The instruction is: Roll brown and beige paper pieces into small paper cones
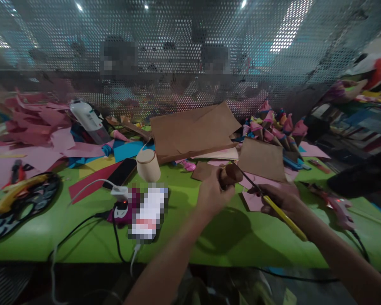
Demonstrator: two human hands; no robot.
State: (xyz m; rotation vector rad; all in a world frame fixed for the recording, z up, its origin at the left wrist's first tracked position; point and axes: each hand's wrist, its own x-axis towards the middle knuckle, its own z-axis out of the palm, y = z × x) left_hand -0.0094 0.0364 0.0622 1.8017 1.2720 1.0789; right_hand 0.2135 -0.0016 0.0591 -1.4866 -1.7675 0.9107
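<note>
My left hand [214,190] is closed around a short brown tube of rolled paper or card [232,173], its open end facing right. In my right hand [277,201] is a yellow-handled cutting tool [285,218] with a long, thin dark blade; I cannot tell its exact kind. The blade tip reaches up and left to the rim of the tube, and whether it touches is unclear. Beneath my right fingers lies a piece of pink paper [253,201]. Behind both hands are a brown card sheet [262,159] and a smaller brown piece [201,171].
The green table [184,250] holds a glue gun [339,209] at right, and a phone [150,214], power strip [123,214] and cables at left. Farther back stand a cream cup-shaped object [148,167], a large brown sheet [190,133] and pink paper flowers [268,127].
</note>
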